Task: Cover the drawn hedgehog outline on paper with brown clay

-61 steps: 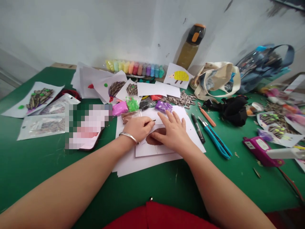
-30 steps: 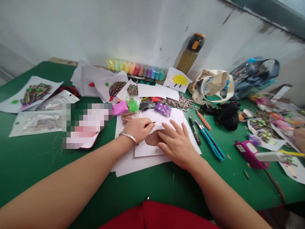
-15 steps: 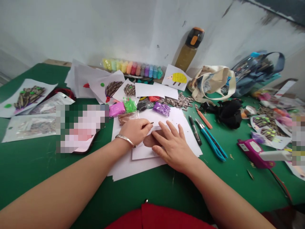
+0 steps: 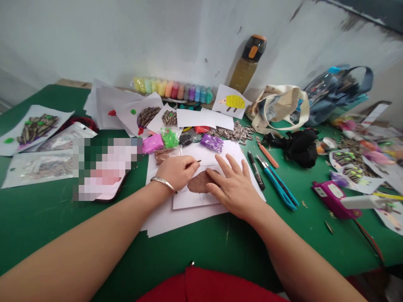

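Observation:
A flat brown clay patch (image 4: 199, 183) lies on a small white paper card (image 4: 185, 202), which rests on larger white sheets (image 4: 160, 226). My left hand (image 4: 176, 173), with a silver bangle at the wrist, is closed in a pinch near the patch's upper left. A small dark brown piece (image 4: 198, 161), like a bit of clay, sticks out from its fingertips. My right hand (image 4: 234, 186) is open with fingers spread; its thumb and index finger rest over the right part of the patch and hide that side. Thin pencil-like lines show on the card.
Behind the sheets are packets of pink clay (image 4: 153, 143), brown clay (image 4: 166, 154) and purple clay (image 4: 212, 143), with sunflower seeds (image 4: 234, 132). A pen (image 4: 256, 171) and blue tweezers (image 4: 278, 184) lie to the right. A phone (image 4: 108, 172) lies left; a bottle (image 4: 247, 65) stands behind.
My right hand has slid a little to the right, uncovering more of the brown clay patch. My left hand keeps its pinch. The whole view has shifted slightly.

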### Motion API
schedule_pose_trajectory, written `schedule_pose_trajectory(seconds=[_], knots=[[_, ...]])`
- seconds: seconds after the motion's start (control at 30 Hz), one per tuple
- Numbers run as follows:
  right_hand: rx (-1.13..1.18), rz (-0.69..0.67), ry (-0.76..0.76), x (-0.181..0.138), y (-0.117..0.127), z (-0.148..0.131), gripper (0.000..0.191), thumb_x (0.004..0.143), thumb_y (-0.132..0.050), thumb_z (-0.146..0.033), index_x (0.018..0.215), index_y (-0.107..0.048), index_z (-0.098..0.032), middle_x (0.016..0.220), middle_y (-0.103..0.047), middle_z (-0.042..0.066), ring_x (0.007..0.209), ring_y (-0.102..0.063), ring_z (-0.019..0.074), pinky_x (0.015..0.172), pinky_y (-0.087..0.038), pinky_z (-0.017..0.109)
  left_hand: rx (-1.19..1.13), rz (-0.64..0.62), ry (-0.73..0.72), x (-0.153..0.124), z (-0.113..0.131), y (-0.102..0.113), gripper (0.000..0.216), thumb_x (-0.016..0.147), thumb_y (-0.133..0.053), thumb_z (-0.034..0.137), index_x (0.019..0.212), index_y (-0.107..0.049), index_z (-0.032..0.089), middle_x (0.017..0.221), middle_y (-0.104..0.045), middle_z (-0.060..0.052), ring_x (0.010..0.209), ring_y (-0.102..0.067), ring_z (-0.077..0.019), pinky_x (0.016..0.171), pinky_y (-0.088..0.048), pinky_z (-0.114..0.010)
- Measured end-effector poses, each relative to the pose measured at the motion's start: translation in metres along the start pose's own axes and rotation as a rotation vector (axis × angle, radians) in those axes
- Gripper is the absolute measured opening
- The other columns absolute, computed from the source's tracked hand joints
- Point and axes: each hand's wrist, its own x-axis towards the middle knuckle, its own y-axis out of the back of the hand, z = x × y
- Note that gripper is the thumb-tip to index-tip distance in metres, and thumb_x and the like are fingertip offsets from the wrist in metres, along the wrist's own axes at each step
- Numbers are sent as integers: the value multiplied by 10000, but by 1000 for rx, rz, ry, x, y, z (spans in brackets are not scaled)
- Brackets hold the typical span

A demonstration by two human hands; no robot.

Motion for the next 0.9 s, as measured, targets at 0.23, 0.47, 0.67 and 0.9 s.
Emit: schedule_pose_trajectory(seconds=[0.23,0.47,0.67,0.9], knots=[[7,-7,-50,-2,1,9,515,962,-249,-564,1339,-523,-345,1569,-263,70,1432,-175,387,1077,-132,703,-4,-6,3,0,0,-1,381,882,-405,438,633,-575,206,685,-647,-2,689,-563,-176,616,-325,-303],[65,-30,2,-10,12,16,535,938,-277,-622,1356,-506,-379,1575,-251,43,1438,-166,377,1084,-127,701,5,-12,11,0,-1,-1,386,886,-399,439,647,-595,208,703,-657,-2,700,-569,-178,617,-331,-303],[103,-33,24,-14,15,24,511,951,-269,-603,1359,-499,-399,1586,-215,48,1447,-149,355,1093,-124,685,5,3,10,0,0,-1,388,886,-410,437,616,-564,205,668,-639,2,674,-561,-172,609,-330,-300],[137,-90,49,-17,17,35,453,956,-307,-571,1309,-549,-422,1557,-296,12,1429,-210,368,1079,-135,711,1,14,5,0,0,0,373,880,-427,427,613,-567,208,661,-643,4,668,-564,-173,607,-345,-296]])
